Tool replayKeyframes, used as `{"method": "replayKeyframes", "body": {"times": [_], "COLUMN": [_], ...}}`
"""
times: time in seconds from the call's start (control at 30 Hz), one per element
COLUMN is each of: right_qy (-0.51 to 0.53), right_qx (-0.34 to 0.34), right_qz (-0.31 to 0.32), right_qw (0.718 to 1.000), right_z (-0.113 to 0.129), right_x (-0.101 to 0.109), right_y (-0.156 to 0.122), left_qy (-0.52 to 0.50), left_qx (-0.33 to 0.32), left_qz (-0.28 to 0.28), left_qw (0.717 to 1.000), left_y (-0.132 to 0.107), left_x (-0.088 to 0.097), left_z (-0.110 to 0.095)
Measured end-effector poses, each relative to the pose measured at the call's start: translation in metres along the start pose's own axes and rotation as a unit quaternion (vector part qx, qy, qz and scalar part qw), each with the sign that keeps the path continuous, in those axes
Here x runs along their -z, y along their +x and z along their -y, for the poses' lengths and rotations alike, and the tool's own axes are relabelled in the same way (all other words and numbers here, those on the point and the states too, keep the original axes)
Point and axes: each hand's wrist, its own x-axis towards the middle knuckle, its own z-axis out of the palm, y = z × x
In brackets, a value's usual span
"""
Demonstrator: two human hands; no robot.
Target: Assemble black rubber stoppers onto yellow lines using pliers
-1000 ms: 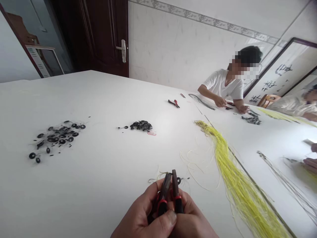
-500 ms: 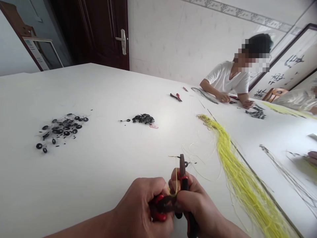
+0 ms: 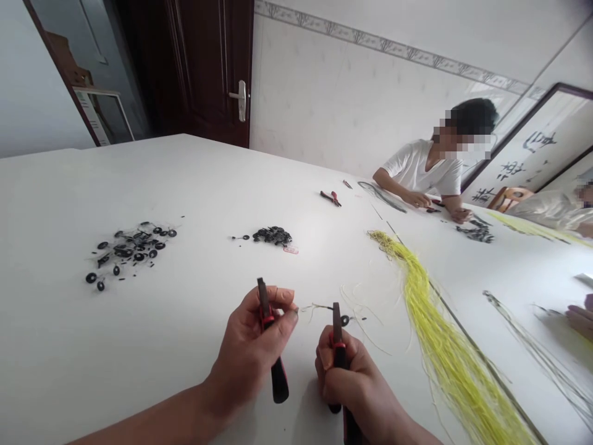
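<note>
My left hand (image 3: pixel 245 346) is closed around black-and-red pliers (image 3: pixel 280 382), whose jaws point up past the fingers. Its thumb and forefinger are pinched at one end of a thin yellowish line (image 3: pixel 315 306). In my right hand (image 3: pixel 364 377) is a second pair of pliers (image 3: pixel 336 316), also with red-and-black handles. Their jaw tips are at a small dark piece at the line's other end. Just right of these jaws a small black ring (image 3: pixel 344 320) shows, with a short thread and a dark bit; whether it joins the line I cannot tell.
Black rings with threads (image 3: pixel 134 247) lie scattered at left, and a denser black pile (image 3: pixel 272 235) sits mid-table. A yellow line bundle (image 3: pixel 417 296) stretches along the right. Spare pliers (image 3: pixel 330 198) lie farther back. A co-worker (image 3: pixel 421 167) sits across, and another person's hand (image 3: pixel 581 315) is at right.
My hands have moved apart, the left going left and up. The left pliers have swung from pointing right to pointing up. The yellow loop between the hands is now a short, nearly straight line.
</note>
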Motion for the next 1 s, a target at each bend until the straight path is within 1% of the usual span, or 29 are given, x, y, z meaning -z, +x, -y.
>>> {"method": "replayKeyframes", "body": {"times": [0.1, 0.17, 0.27, 0.43, 0.53, 0.6, 0.7, 0.77, 0.83, 0.9, 1.0], "right_qy": [-0.027, -0.061, -0.110, -0.164, -0.182, -0.163, -0.063, -0.004, 0.019, 0.021, 0.073], "right_qx": [-0.003, 0.012, 0.044, 0.075, 0.068, 0.033, -0.038, -0.084, -0.123, -0.122, -0.115], "right_qz": [0.007, 0.006, 0.000, 0.016, 0.012, 0.041, 0.105, 0.125, 0.128, 0.146, 0.172], "right_qw": [1.000, 0.998, 0.993, 0.984, 0.981, 0.985, 0.992, 0.989, 0.984, 0.981, 0.976], "right_z": [0.001, 0.002, -0.001, -0.007, -0.004, 0.002, 0.018, 0.030, 0.040, 0.043, 0.032], "right_x": [-0.002, -0.004, -0.006, -0.007, -0.007, -0.009, -0.012, -0.014, -0.015, -0.015, -0.016], "right_y": [0.001, 0.000, -0.002, 0.000, -0.001, -0.005, -0.015, -0.022, -0.027, -0.028, -0.024], "left_qy": [0.043, 0.071, 0.084, 0.036, -0.010, -0.044, -0.082, -0.102, -0.111, -0.110, -0.102], "left_qx": [-0.058, -0.067, -0.042, -0.009, 0.013, 0.039, 0.073, 0.079, 0.076, 0.073, 0.069], "left_qz": [0.035, 0.051, 0.067, 0.080, 0.075, 0.059, 0.033, 0.018, 0.010, 0.009, 0.007], "left_qw": [0.997, 0.994, 0.993, 0.996, 0.997, 0.997, 0.993, 0.992, 0.991, 0.991, 0.992], "left_y": [-0.002, -0.004, -0.006, -0.006, -0.008, -0.009, -0.009, -0.008, -0.006, -0.005, -0.005], "left_x": [0.002, 0.002, 0.000, 0.001, 0.001, -0.001, -0.003, -0.004, -0.004, -0.003, -0.002], "left_z": [-0.002, -0.003, -0.003, -0.004, -0.005, -0.006, -0.007, -0.007, -0.007, -0.007, -0.008]}}
